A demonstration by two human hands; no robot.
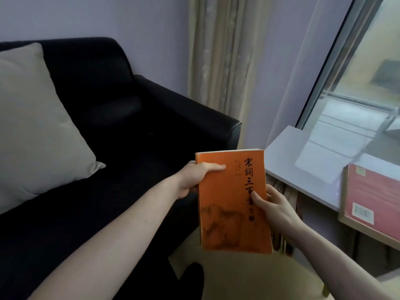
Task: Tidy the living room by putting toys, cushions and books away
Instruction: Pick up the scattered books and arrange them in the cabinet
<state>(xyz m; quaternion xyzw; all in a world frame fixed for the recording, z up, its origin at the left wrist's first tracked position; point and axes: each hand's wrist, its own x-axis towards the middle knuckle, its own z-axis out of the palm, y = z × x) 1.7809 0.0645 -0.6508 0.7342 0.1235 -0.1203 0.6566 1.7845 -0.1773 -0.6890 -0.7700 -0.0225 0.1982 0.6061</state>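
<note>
Holding an orange book (233, 202) up in front of the body with both hands, cover facing the camera, black vertical characters down its right side and a dark landscape print across the lower half. Left hand (192, 179) gripping the book's upper left edge, thumb laid flat across the cover, the other fingers hidden behind it. Right hand (273, 205) gripping the right edge about halfway down, thumb pressed on the cover near the printed characters, fingers curled round the back. Book raised in the air, tilted slightly, hanging above the gap between the black sofa (134, 135) and the white windowsill (287, 156), touching neither. Beige cushion (36, 124) leaning upright against the sofa's backrest at the left, one corner pointing down onto the seat, well apart from the book. Cream curtain (218, 61) hanging in the corner behind the sofa's armrest, with a sheer panel beside it reaching toward the window (368, 72). On the right, a red book (374, 198) lying flat on a light wooden tabletop (355, 226), just beside the windowsill, a white barcode label near its lower edge. Pale yellow rounded surface (249, 278) below the held book, too indistinct to name. Dark shape at the bottom centre, likely a foot or leg, too dim to make out.
</note>
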